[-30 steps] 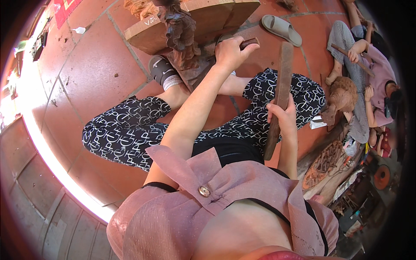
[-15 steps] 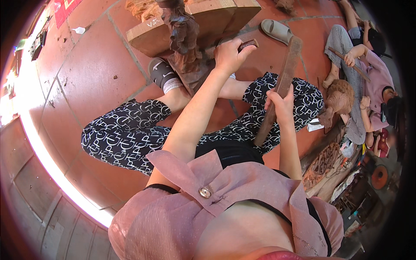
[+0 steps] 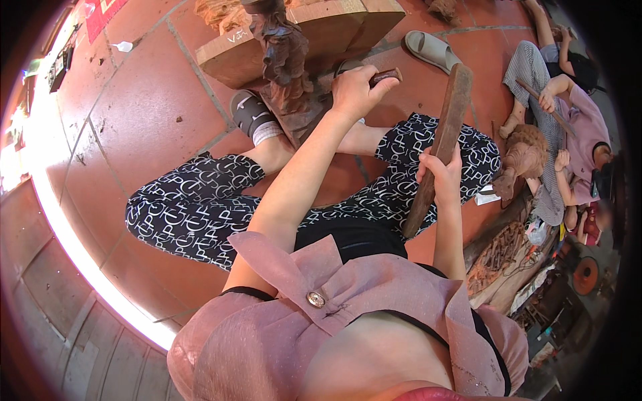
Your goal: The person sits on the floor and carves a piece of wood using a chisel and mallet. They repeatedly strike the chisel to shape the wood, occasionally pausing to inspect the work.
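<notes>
A dark carved wooden figure (image 3: 284, 57) stands upright between my feet, rising from a wooden base. Just right of it, my left hand (image 3: 353, 95) is closed round a carving chisel (image 3: 386, 77). The butt of its brown handle sticks out past my thumb, while the blade is hidden behind the hand and figure. My right hand (image 3: 443, 175) grips a long, flat-sided wooden mallet stick (image 3: 453, 107) near its lower middle, over my right thigh. The stick slants up, its broad end apart from the chisel handle.
Behind the figure lies a thick wooden block (image 3: 354, 33) with orange-brown carved wood on it. A grey sandal (image 3: 431, 51) rests on the tiled floor (image 3: 154, 87). At right sit a carved wooden head (image 3: 525, 157) and another person (image 3: 582, 127) holding a stick.
My right hand and the mallet stick have shifted slightly right and back toward my body. My left hand keeps its hold on the chisel, hardly moved.
</notes>
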Motion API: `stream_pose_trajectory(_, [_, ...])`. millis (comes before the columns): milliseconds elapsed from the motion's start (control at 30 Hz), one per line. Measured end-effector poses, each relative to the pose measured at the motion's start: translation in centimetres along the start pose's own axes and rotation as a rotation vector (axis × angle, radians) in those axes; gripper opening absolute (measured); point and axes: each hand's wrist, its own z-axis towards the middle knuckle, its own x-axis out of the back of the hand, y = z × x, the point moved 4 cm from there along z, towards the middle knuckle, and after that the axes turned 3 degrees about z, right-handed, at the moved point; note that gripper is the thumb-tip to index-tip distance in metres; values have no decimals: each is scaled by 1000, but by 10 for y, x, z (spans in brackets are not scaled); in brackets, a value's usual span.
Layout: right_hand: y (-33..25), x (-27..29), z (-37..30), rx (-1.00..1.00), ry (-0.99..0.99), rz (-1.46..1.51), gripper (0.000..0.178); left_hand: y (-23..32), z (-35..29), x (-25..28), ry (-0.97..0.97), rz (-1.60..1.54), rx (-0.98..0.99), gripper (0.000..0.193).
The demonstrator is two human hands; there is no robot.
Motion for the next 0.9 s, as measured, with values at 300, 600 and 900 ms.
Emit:
stream_pose_trajectory(300, [-10,-11,11,20,-95,-404,49,0,4,12,58,-170,67,53])
stream_pose_trajectory(600, [13,-2,14,23,53,-84,60,-2,3,11,41,-187,69,55])
stream_pose_trajectory(900, [6,-9,13,-130,-110,-361,60,-7,3,4,-29,-29,44,54])
